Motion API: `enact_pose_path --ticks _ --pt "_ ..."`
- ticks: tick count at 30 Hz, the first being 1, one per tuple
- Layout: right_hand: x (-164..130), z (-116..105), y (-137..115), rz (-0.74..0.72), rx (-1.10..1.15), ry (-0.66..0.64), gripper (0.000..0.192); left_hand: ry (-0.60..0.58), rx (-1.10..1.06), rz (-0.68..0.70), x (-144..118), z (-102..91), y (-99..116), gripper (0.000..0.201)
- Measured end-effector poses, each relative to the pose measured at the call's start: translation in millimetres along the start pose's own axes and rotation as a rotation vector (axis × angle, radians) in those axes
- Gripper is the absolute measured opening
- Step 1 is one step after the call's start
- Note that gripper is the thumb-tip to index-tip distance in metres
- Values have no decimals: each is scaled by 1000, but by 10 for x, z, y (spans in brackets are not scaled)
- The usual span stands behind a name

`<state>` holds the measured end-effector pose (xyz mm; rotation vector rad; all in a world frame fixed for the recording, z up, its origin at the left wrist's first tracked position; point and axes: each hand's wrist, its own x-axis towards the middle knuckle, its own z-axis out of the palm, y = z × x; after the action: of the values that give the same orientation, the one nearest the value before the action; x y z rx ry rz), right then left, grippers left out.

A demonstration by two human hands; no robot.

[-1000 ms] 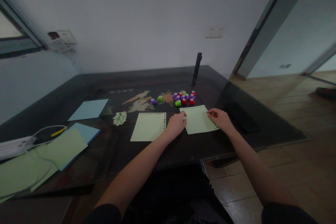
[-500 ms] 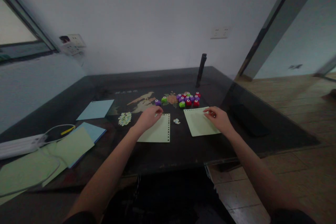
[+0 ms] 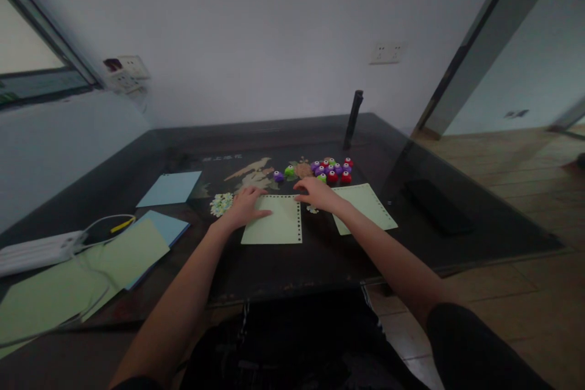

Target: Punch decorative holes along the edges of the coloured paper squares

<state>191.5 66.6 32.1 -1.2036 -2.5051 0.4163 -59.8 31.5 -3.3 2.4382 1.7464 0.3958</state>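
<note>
Paper sheet (image 3: 274,226) flat on counter (image 3: 320,256), under both: left hand (image 3: 244,206) spread at left corner, right hand (image 3: 317,193) released at top edge.

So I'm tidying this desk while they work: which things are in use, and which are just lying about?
In use:
left hand flat on the near punched green sheet
right hand at its top edge
second punched sheet
small punches

Lying about:
blue paper
power strip
black phone

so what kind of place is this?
Likely a room in a home or small office used for paper craft: dark glass-topped table, wall sockets, wood floor, small coloured punches, punched green sheet.
</note>
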Motion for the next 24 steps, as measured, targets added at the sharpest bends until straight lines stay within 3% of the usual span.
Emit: enact_pose_path --ticks 4,8,15,20,24 --pt "76 240 58 -12 -171 14 42 23 28 -49 -38 -9 49 57" --pt "100 347 142 -23 -185 36 43 20 29 -96 -66 -36 113 58" --pt "100 379 160 -29 -100 82 35 43 2 -68 -55 -8 96 54" --pt "82 362 128 -13 -80 72 39 75 -29 -65 -29 4 90 58" --pt "81 360 126 -5 -71 75 40 104 -81 -33 -13 -5 85 50"
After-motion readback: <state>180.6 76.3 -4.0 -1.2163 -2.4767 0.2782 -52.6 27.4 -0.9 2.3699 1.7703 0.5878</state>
